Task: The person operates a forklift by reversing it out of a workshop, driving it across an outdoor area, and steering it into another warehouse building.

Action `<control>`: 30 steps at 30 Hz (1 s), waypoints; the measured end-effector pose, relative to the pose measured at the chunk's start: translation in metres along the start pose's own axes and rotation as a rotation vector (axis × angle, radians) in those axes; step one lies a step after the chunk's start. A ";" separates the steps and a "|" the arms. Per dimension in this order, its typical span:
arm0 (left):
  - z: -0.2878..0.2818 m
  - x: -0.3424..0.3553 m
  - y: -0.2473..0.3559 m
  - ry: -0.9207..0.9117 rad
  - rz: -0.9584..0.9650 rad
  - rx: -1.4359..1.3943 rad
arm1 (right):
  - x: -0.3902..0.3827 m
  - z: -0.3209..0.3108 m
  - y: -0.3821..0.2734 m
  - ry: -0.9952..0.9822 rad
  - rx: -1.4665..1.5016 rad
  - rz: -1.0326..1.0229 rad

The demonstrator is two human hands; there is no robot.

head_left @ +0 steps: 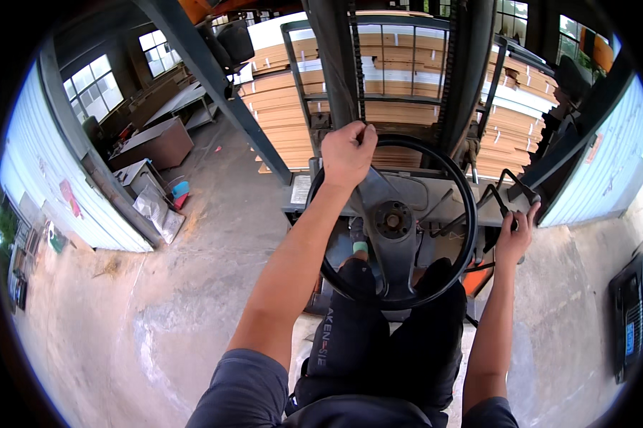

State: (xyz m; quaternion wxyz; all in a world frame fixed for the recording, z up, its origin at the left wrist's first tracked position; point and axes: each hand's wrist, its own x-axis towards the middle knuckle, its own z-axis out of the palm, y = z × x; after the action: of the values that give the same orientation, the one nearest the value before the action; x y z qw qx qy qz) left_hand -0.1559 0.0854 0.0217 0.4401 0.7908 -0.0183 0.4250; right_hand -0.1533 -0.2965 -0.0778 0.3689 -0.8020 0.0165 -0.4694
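**Two hands on forklift controls, stacked boards ahead**

At nine o'clock lies a bare concrete floor [193,235], with a brown desk [159,143] and cluttered tables further out toward ten o'clock, beneath the windows [93,93].

The left hand [347,153] sits just above the picture's centre, at the twelve o'clock point of the black steering wheel [464,214]. Its fingers are curled tight into a fist around a grip on the rim, knuckles up, with the bare forearm running down toward six o'clock. The wheel lies nearly flat and faces up at the person; its hub [393,218] sits at dead centre and the spokes spread out from there. Below it, the person's knees in dark shorts fill the six o'clock area.

Beyond the wheel, at twelve o'clock, the mast [336,64] stands upright in front of stacks of tan boards [279,114], whose long edges run left to right.

At three o'clock, the right hand [515,235] is loosely closed around the top of a black control lever [503,203]. The lever's long axis leans up and away from the person, toward one o'clock.
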 end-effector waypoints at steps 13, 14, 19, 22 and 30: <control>0.047 0.011 -0.016 -0.004 0.039 -0.141 | 0.067 0.015 0.047 -0.178 -0.028 -0.157; 0.048 0.011 -0.016 -0.008 0.034 -0.131 | 0.069 0.011 0.049 -0.212 -0.025 -0.128; 0.045 0.011 -0.012 0.006 0.058 -0.140 | 0.073 -0.001 0.046 -0.302 0.000 -0.100; 0.048 0.010 -0.004 -0.005 0.035 -0.087 | 0.077 -0.008 0.055 -0.297 0.040 -0.119; 0.052 0.015 0.002 0.007 0.041 -0.079 | 0.081 -0.017 0.042 -0.412 0.116 -0.045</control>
State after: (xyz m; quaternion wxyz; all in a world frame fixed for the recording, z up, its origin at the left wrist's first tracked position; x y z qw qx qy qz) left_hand -0.1127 0.0522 0.0203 0.4620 0.7708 -0.0498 0.4358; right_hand -0.1080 -0.3671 -0.0387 0.3993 -0.8587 -0.1042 -0.3040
